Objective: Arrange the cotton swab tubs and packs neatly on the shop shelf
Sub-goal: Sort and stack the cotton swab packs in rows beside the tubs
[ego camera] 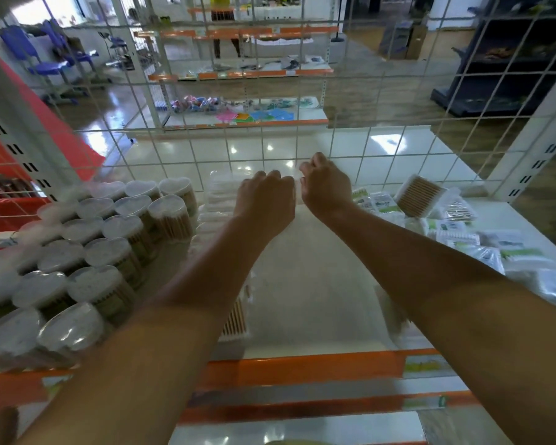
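Left hand [265,195] and right hand [326,184] side by side at shelf [308,284] back, fingers curled; held item cannot tell. Heart-lidded swab tubs [87,252] in rows left. Swab packs [463,232] scattered right.

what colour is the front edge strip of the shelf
Orange, running along the shelf's front edge strip, seen clearly in the head view.
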Demonstrator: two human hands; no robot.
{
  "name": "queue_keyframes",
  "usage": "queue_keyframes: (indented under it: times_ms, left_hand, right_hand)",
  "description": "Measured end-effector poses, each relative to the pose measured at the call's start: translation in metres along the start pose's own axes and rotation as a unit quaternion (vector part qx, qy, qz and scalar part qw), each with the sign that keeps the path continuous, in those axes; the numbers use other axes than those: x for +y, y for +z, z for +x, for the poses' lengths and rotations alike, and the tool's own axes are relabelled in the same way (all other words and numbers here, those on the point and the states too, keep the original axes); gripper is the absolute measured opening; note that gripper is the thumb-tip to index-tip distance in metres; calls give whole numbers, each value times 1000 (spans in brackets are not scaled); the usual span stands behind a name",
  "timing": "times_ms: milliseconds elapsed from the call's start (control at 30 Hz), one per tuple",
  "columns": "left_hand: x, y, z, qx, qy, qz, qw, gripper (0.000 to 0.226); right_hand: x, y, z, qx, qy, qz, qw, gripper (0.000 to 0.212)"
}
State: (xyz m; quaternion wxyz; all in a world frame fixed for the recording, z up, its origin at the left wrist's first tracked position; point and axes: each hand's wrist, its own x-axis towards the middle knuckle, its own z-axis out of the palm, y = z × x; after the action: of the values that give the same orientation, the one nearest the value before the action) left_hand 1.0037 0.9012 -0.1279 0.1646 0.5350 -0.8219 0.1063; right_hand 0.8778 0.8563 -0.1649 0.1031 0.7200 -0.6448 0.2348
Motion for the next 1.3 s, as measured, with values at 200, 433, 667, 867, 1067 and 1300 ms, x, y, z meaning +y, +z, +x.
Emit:
queue_keyframes:
  times_ms: [200, 433, 667, 867, 1067, 1300]
  left_hand:
    - [42, -2, -3, -11, 33, 1, 999, 28]
    - [89, 0, -14, -30, 39, -28, 998, 29]
    - [133, 2, -27, -18, 42, -43, 998, 29]
    - [171, 13, -40, -50, 43, -105, 992, 28]
    - [207, 31, -50, -114, 28, -117, 986, 30]
    - [223, 48, -46, -127, -82, -189, 970, 39]
  right_hand:
    - [23, -24, -32, -25, -14, -47, 998, 24]
    - [63, -50, -70, -5, -10, -61, 998, 24]
    - [104, -81, -114, -14, 37, -39, 998, 31]
    - [137, -108, -150, -15, 57, -39, 997, 30]
    - [166, -120, -174, -54, 72, -42, 995, 26]
    - [180, -118, -191, -48, 51, -4, 998, 23]
